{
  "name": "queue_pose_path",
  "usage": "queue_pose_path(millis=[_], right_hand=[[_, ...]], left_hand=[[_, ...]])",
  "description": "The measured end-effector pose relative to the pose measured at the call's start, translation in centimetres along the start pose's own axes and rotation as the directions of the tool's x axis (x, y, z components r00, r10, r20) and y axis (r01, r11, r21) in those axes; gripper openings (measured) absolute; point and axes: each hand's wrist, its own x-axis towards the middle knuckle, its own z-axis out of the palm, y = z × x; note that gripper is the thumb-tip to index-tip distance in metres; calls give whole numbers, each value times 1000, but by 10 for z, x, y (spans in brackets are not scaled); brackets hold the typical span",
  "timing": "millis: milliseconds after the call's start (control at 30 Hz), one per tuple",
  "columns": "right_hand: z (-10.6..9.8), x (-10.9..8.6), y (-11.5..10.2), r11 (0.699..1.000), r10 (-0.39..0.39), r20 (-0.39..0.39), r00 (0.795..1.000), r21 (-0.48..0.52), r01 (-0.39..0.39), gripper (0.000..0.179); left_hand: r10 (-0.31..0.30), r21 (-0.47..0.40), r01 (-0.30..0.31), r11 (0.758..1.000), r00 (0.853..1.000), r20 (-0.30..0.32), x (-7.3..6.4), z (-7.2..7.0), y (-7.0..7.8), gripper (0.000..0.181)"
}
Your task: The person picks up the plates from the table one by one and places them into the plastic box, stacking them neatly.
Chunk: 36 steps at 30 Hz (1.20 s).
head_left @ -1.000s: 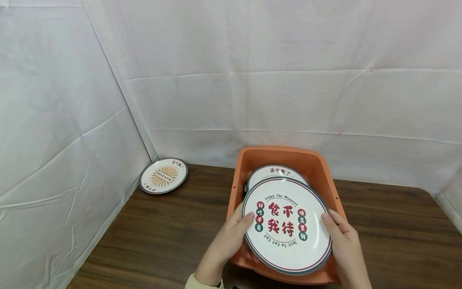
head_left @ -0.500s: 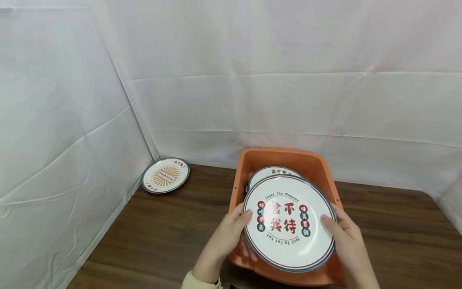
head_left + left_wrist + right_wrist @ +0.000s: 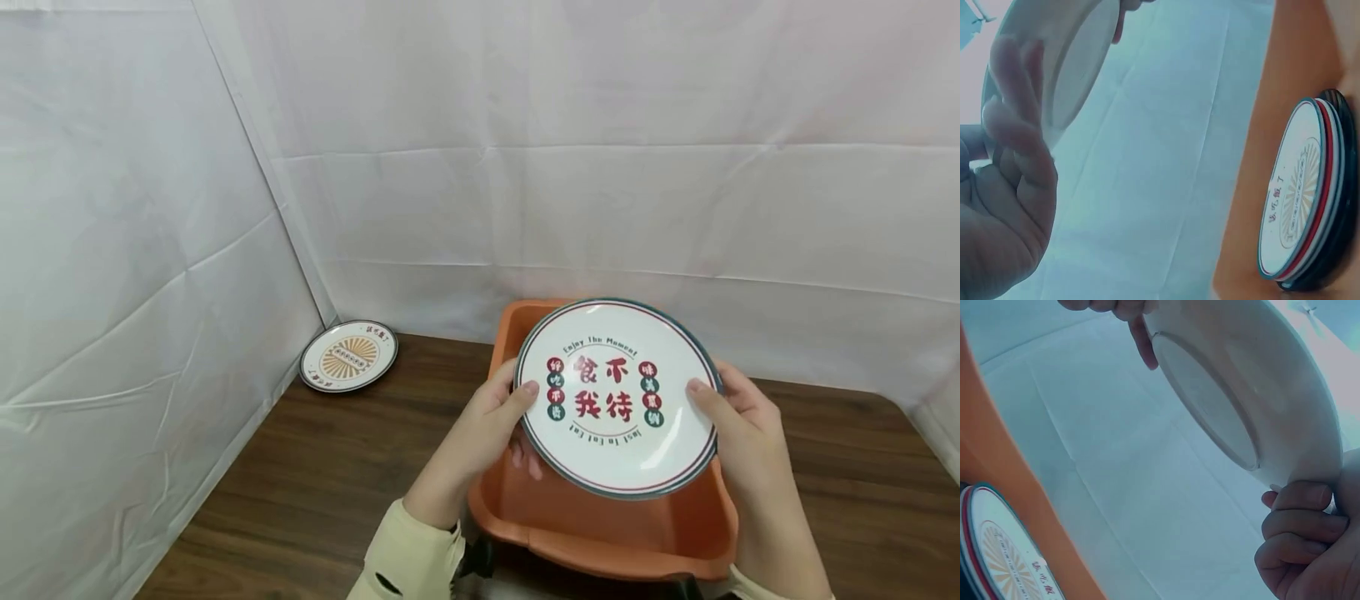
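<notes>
A large white plate (image 3: 615, 458) with red lettering and a green rim hangs above the orange bin (image 3: 600, 550) in the head view. My left hand (image 3: 491, 421) grips its left edge, thumb on top and fingers underneath. On the opposite edge my right hand (image 3: 742, 421) pinches it the same way. The wrist views show the plate's plain underside, with fingers curled below the rim. Inside the bin lies a stack of smaller plates (image 3: 1294, 194), the top one bearing a gold sunburst; the held plate hides it in the head view.
Another sunburst plate (image 3: 348, 357) lies flat at the back left of the brown wooden table (image 3: 300, 483), beside the white cloth wall (image 3: 150, 250). White cloth also hangs behind the bin. Table surface shows on both sides of the bin.
Both hands have lifted the large plate up and slightly right. It now covers the bin's middle and back, while the bin's front has come into sight. The plate at the left stays on the table.
</notes>
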Motion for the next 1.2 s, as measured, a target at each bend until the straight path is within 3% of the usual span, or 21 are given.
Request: queue_pose_path(millis=[167,267,367,467,533,600,733,867,1033,1100,1200], right_hand=[[6,21,2,999,-17,-67,998,49,20,31],[12,32,10,999,7,-124,992,53,-1,37],[14,43,20,1000,9,-183,983,-16,-12,38],[11,54,33,983,-36,-229,973,-181,-6,36],[9,59,45,949,-63,-250,966,-315,-19,35],[7,62,57,894,-77,-256,964,-445,-47,35],[9,67,77,803,-67,-229,971,-590,-83,41],[9,74,87,766,-51,-195,980,-637,-86,45],[4,81,94,704,39,-140,989,-699,-127,50],[3,82,97,671,84,-122,989,-727,-147,52],[1,83,102,628,136,-123,983,-756,-182,53]], left_hand=[[-36,29,38,999,996,-86,26,-8,2,36],[-53,82,69,994,981,-187,42,-13,-1,35],[-61,111,96,989,957,-284,57,-13,-10,34],[-44,162,110,981,931,-363,70,-8,-24,33],[-40,210,136,968,913,-406,76,-5,-36,33],[-45,267,181,947,893,-447,80,-3,-49,32],[-102,310,290,906,858,-504,83,-5,-67,34],[-188,319,381,868,845,-500,86,-8,-70,36],[-255,364,469,805,827,-501,93,-5,-71,37],[-270,403,503,765,818,-508,96,-4,-75,38],[-273,472,530,705,816,-510,98,-2,-80,41]])
